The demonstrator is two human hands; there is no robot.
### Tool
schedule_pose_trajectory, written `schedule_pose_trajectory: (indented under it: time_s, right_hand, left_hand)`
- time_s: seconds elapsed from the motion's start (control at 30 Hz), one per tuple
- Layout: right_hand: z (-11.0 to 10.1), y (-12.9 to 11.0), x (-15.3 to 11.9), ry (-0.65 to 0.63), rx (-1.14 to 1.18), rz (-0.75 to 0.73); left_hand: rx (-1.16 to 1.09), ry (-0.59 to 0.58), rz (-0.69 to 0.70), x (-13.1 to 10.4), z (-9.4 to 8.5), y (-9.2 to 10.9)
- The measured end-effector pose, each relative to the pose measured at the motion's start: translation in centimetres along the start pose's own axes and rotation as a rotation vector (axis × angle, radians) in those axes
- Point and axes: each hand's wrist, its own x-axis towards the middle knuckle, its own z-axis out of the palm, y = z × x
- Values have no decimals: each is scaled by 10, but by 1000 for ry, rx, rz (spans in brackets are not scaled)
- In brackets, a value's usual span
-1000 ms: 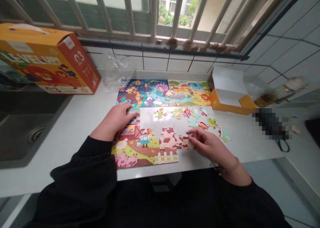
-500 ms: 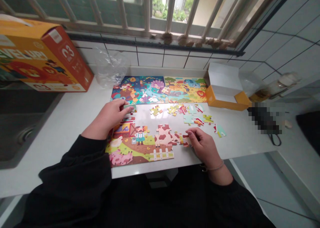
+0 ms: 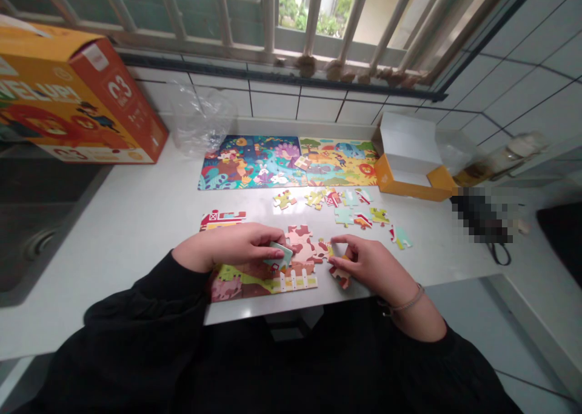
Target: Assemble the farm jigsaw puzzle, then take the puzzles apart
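Note:
In my left hand (image 3: pixel 248 247) a pale green puzzle piece (image 3: pixel 280 255) is pinched between thumb and fingers, above the partly joined farm puzzle (image 3: pixel 254 285). That hand covers the puzzle's middle left. My right hand (image 3: pixel 361 259) hovers at the puzzle's right side, its thumb and index finger apart. Just below the thumb is a brown-and-white cow piece (image 3: pixel 340 276), tilted; whether the thumb touches it I cannot tell. Between the hands lies the pink-and-brown cow section (image 3: pixel 300 243). Loose pieces (image 3: pixel 344 216) lie beyond my right hand, with one (image 3: pixel 401 237) further right.
Two finished puzzles, a blue forest one (image 3: pixel 250 162) and a yellow savanna one (image 3: pixel 339 161), lie at the back. Around them are an open orange box (image 3: pixel 411 186), a clear plastic bag (image 3: pixel 200 120) and a large orange carton (image 3: pixel 91 111). A sink (image 3: pixel 40 232) borders the counter's left.
My left hand has moved right and towards me with the green piece, over the farm puzzle. My right hand's fingers have spread, and the cow piece below them has turned and shifted nearer me.

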Motion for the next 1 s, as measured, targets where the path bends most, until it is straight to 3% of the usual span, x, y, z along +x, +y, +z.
schedule_pose_trajectory:
  time_s: [0.07,0.2,0.47,0.73,0.83,1.0]
  right_hand:
    - [0,-4,1,-17,15,9]
    - [-2,-8,7,-59,83,62]
    - [1,-7,20,-213,528,204]
    - [-5,-19,33,-309,582,214]
    - [-7,-16,36,-373,499,190]
    - [-11,-13,38,-357,361,184]
  left_hand:
    - [-52,-98,6,1,0,-3]
    - [-14,-76,21,2,1,-6]
    - [-6,-78,51,5,5,-12]
    - [34,-62,105,6,6,-18]
    - [51,-53,112,5,6,-17]
    - [27,-53,125,4,7,-12]
